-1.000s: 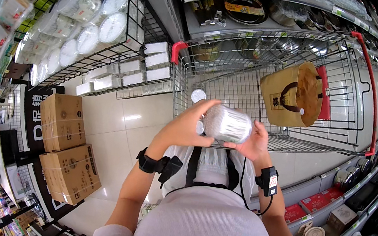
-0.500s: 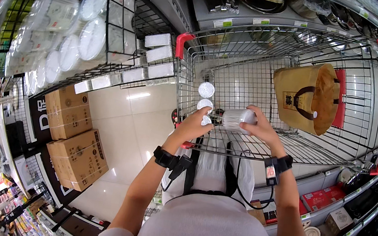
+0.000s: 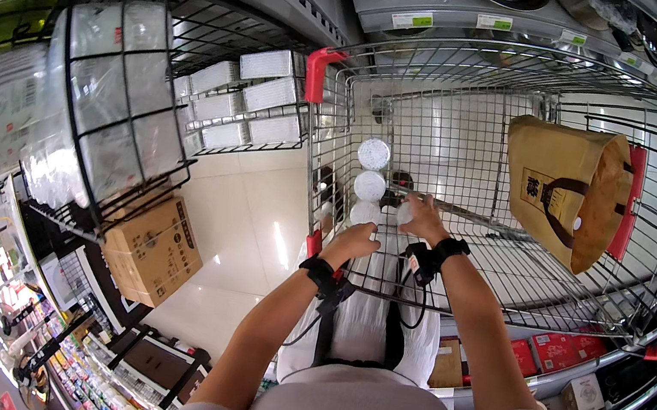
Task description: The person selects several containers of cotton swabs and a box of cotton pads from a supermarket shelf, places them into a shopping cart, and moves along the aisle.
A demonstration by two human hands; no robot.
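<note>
Along the left end inside the shopping cart (image 3: pixel 442 150), several white round-topped cylindrical packs (image 3: pixel 373 154) stand in a row. They look clear-wrapped; what is inside I cannot make out. My left hand (image 3: pixel 353 242) has its fingers bent against the near pack (image 3: pixel 365 213) of that row, partly covering it. Just right of the row, my right hand (image 3: pixel 425 221) grips another clear cylindrical pack (image 3: pixel 404 214), its round white end facing up. Both wrists wear black straps with small devices.
A tan paper carrier bag (image 3: pixel 561 192) stands in the cart's right part. Wire racks (image 3: pixel 122 62) of clear-wrapped goods and white boxes (image 3: pixel 269 95) rise at left, above a cardboard carton (image 3: pixel 153 250). Shelves (image 3: pixel 472 21) run beyond the cart; more with red boxes (image 3: pixel 564 353) lie at lower right.
The pack in my right hand has gone from lying sideways to upright, closer to the row. The cart and bag now appear larger and the left rack closer, as the view has shifted.
</note>
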